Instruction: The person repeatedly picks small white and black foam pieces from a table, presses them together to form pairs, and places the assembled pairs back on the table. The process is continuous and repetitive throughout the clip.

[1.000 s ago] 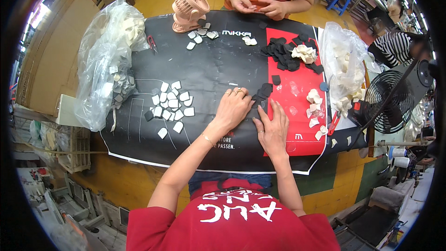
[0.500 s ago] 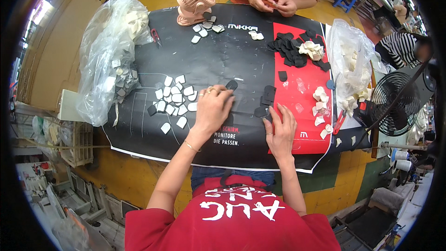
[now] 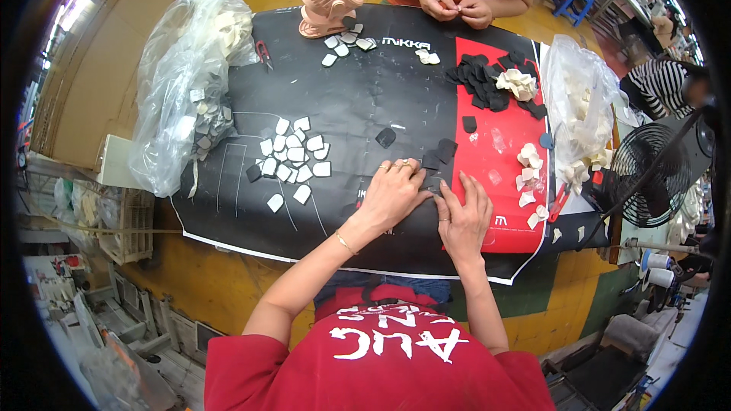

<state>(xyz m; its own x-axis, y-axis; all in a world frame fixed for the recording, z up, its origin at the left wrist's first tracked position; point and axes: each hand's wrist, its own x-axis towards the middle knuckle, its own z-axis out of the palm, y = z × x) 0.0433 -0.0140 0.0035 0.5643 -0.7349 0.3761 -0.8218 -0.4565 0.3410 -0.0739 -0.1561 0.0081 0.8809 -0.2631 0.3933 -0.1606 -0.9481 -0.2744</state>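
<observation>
My left hand [image 3: 392, 196] and my right hand [image 3: 465, 221] meet over the black mat [image 3: 320, 99], near its red panel. Their thumbs and forefingers close on a small black patch [image 3: 435, 189], mostly hidden by the fingers. The other fingers of my right hand stretch forward over the red panel. Just beyond my hands lie overlapping black patches [image 3: 446, 150], flat with rounded ends. Another black patch [image 3: 386, 137] lies apart, farther left. To the left is a loose group of white-faced patches [image 3: 295, 154] with dark edges.
A pink fan [image 3: 329, 0] stands at the far edge. Plastic bags [image 3: 179, 84] line the left side; another bag [image 3: 575, 84] is at right. Black pieces [image 3: 476, 80] and cream scraps [image 3: 528, 164] cover parts of the red panel. Red snips [image 3: 560, 202] lie nearby. A co-worker's hands [image 3: 457, 9] work opposite.
My left hand has moved right and nearer, leaving the lone black patch and joining my right hand. My right hand has stayed almost in place. The view has shifted slightly.
</observation>
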